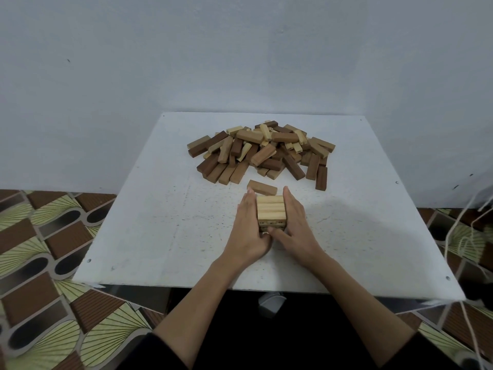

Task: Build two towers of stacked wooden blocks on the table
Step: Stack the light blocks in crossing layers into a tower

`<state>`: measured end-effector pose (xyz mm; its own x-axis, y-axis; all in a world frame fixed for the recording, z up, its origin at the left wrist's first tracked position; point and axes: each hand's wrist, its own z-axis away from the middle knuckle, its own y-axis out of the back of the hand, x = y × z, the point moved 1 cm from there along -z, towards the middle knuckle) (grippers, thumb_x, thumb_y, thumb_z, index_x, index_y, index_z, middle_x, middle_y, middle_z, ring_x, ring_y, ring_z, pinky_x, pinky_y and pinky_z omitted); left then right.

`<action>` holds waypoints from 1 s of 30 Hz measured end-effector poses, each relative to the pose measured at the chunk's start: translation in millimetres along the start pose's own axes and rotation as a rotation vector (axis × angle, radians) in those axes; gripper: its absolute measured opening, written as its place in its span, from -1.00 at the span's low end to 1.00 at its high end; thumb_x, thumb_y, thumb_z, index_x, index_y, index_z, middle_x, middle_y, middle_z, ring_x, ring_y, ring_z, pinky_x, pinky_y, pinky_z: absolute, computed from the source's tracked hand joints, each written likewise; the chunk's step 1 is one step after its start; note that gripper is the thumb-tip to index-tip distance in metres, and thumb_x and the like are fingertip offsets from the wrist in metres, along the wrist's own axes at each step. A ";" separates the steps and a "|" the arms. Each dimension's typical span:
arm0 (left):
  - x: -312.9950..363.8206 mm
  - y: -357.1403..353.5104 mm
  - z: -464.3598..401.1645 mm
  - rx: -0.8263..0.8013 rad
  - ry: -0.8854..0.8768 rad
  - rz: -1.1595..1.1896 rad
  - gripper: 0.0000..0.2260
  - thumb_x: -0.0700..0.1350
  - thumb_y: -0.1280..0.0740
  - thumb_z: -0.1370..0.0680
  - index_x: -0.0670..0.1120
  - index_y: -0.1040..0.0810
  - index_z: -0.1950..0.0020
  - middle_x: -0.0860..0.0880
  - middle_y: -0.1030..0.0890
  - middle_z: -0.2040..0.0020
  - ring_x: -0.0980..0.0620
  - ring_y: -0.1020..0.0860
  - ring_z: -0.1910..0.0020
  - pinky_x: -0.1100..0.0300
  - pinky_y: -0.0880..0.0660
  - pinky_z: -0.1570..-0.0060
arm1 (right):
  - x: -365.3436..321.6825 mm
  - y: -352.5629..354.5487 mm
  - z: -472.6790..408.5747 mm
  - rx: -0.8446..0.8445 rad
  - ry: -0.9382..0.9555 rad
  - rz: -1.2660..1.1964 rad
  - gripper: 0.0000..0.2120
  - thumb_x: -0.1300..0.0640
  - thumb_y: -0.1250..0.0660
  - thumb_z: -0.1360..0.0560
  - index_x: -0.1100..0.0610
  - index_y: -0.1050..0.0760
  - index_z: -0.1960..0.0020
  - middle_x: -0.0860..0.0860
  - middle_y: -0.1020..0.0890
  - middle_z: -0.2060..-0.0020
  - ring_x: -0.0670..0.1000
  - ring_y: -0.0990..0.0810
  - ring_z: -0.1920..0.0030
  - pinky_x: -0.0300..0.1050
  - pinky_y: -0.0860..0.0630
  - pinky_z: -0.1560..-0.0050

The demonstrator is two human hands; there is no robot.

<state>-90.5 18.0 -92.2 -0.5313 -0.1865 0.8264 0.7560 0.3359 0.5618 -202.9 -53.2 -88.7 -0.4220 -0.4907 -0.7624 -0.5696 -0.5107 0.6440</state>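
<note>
A person's two bare hands frame a small stack of wooden blocks (270, 211) near the middle of a white tabletop (149, 209), seen from above and behind the arms. The stack's top layer is three pale blocks lying side by side, with at least one more layer under it, its block ends facing the viewer. The left hand (246, 231) lies flat against the stack's left side, its fingers (246, 202) straight and pressed along the wood. The right hand (294, 225) lies against the right side in the same way, fingers extended, with its thumb (277, 233) touching the near face of the lower layer. Neither hand curls round a block; both simply press on the stack from the sides.

Just beyond the stack, a single loose block (262, 187) lies flat at a slight angle. Farther back, a large jumbled pile of blocks (264, 153) in pale, tan and dark brown wood spreads across the far half of the tabletop. A pale wall (240, 49) rises behind, and patterned flooring (45, 249) shows at both sides.
</note>
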 end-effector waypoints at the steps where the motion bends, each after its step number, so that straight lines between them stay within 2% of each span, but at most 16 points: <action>1: 1.2 0.1 0.6 -0.007 -0.002 -0.012 -0.21 -0.22 -0.35 -0.44 -0.11 0.04 -0.54 -0.08 -0.05 -0.55 -0.02 -0.01 -0.52 -0.07 -0.09 -0.48 | 0.4 -0.4 -0.4 -0.001 0.001 0.007 -0.14 -0.08 -0.17 -0.40 0.10 0.22 -0.52 0.02 0.06 -0.53 -0.07 0.09 -0.50 -0.13 0.07 -0.44; 8: 2.5 0.2 0.7 -0.004 -0.026 -0.041 -0.20 -0.24 -0.34 -0.46 -0.17 0.08 -0.55 -0.09 0.01 -0.56 0.01 0.04 -0.53 -0.07 -0.04 -0.49 | 1.0 -1.7 -1.6 0.001 -0.018 0.013 -0.16 -0.09 -0.14 -0.41 0.10 0.22 -0.52 0.00 0.06 -0.53 -0.09 0.09 -0.49 -0.11 0.05 -0.46; 12: 2.6 -0.1 1.0 -0.004 -0.027 -0.044 -0.20 -0.24 -0.33 -0.47 -0.16 0.10 -0.55 -0.09 0.03 -0.57 0.02 0.06 -0.53 -0.05 -0.01 -0.50 | 1.2 -2.1 -0.5 0.006 -0.018 0.022 -0.19 -0.09 -0.12 -0.42 0.09 0.22 -0.52 0.00 0.06 -0.53 -0.09 0.08 -0.49 -0.17 0.08 -0.43; 17: 1.0 -1.0 -0.8 -0.002 -0.018 -0.037 -0.22 -0.23 -0.34 -0.47 -0.14 0.07 -0.55 -0.09 0.02 -0.56 0.04 0.06 -0.53 -0.03 -0.01 -0.50 | 0.6 -2.0 -0.3 0.008 -0.019 0.049 -0.19 -0.11 -0.11 -0.42 0.11 0.21 -0.53 0.01 0.05 -0.54 -0.07 0.08 -0.50 -0.14 0.08 -0.44; 20: -2.9 -2.2 -1.5 -0.001 -0.011 -0.023 -0.26 -0.17 -0.32 -0.43 -0.13 -0.04 -0.53 -0.10 -0.10 -0.53 -0.04 -0.05 -0.51 -0.10 -0.14 -0.46 | -0.5 -1.4 0.6 0.005 -0.018 0.046 -0.19 -0.11 -0.11 -0.42 0.12 0.20 -0.53 0.01 0.05 -0.53 -0.05 0.07 -0.50 -0.08 0.05 -0.48; 24: -4.4 -2.3 -4.4 -0.026 0.030 0.040 -0.27 -0.16 -0.34 -0.42 -0.11 -0.07 -0.52 -0.10 -0.17 -0.50 -0.05 -0.12 -0.49 -0.10 -0.20 -0.44 | -1.5 -0.6 0.3 0.009 -0.010 0.022 -0.17 -0.11 -0.13 -0.41 0.10 0.20 -0.52 0.02 0.03 -0.53 -0.06 0.06 -0.50 -0.07 0.03 -0.48; 26: -7.0 1.9 -6.8 -0.065 0.068 0.190 -0.30 -0.20 -0.38 -0.37 -0.05 -0.18 -0.46 -0.11 -0.36 -0.36 -0.09 -0.34 -0.38 -0.12 -0.43 -0.27 | -1.3 1.8 1.4 0.003 -0.018 -0.065 -0.14 -0.11 -0.20 -0.39 0.09 0.16 -0.53 0.01 0.00 -0.52 -0.11 0.04 -0.47 -0.10 0.01 -0.45; 28: -9.0 13.3 -5.1 -0.113 0.109 0.278 -0.28 -0.25 -0.40 -0.33 0.13 -0.22 -0.40 -0.01 -0.39 -0.31 -0.01 -0.42 -0.31 0.10 -0.56 -0.08 | 0.1 9.7 3.5 0.001 -0.049 -0.193 -0.05 -0.16 -0.31 -0.32 0.07 0.10 -0.53 -0.02 -0.06 -0.51 -0.10 -0.02 -0.46 -0.10 -0.05 -0.42; 30: -9.1 27.8 -2.4 -0.147 0.064 0.243 -0.28 -0.23 -0.44 -0.38 0.19 -0.19 -0.39 0.15 -0.33 -0.30 0.18 -0.33 -0.30 0.35 -0.41 -0.10 | 1.5 22.4 3.6 -0.016 -0.058 -0.227 0.00 -0.18 -0.39 -0.25 0.02 0.07 -0.52 -0.04 -0.13 -0.48 -0.09 -0.11 -0.44 -0.11 -0.12 -0.39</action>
<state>-63.8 26.8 -84.0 -0.3065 -0.1760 0.9355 0.9078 0.2414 0.3429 -218.9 -62.9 -75.6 -0.3239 -0.3206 -0.8901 -0.6439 -0.6146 0.4557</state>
